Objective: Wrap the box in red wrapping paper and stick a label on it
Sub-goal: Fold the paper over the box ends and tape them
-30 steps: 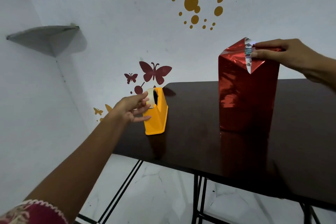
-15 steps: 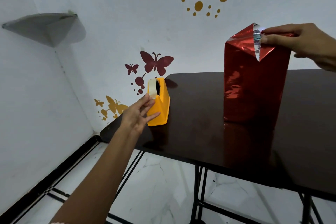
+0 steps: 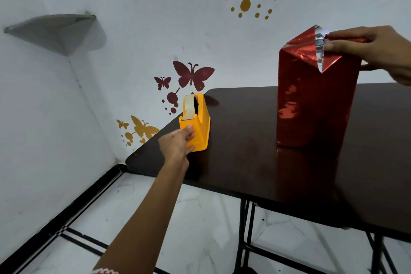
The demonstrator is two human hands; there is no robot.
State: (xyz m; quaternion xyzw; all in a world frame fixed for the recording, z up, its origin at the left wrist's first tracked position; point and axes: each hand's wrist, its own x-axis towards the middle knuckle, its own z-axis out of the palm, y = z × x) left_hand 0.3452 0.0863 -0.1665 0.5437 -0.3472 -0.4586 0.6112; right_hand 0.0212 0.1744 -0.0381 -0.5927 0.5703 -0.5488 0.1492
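The left hand (image 3: pixel 178 142) reaches to the tape dispenser (image 3: pixel 199 122), which sits on the left edge of the worktop (image 3: pixel 244 162), about midway between its near-left and far-left corners. The thumb lies on the dispenser's near face and the fingers (image 3: pixel 191 147) curl against the lower part of that face. Whether they clamp the yellow body or only touch it, I cannot tell. They hold no tape.

The loose end of the tape (image 3: pixel 189 107) rests on the cutter just above the thumb. From there the strip runs up and away to the roll, along the dispenser's long axis, which points away from the person. So the next move probably turns on a short upward shift: the thumb and forefinger have to rise to the cutter lip and then draw the strip out along that axis.

Well apart to the right, toward the middle of the worktop, the box (image 3: pixel 311 107) stands upright on its short end, long axis vertical, its sides covered in red wrapping paper (image 3: pixel 295 49). At its top the right hand (image 3: pixel 378 51) pinches the folded flaps together, with the silver underside of one flap showing by the fingertips. That hand is busy and far from the tape, so the left hand is the nearer one for it.
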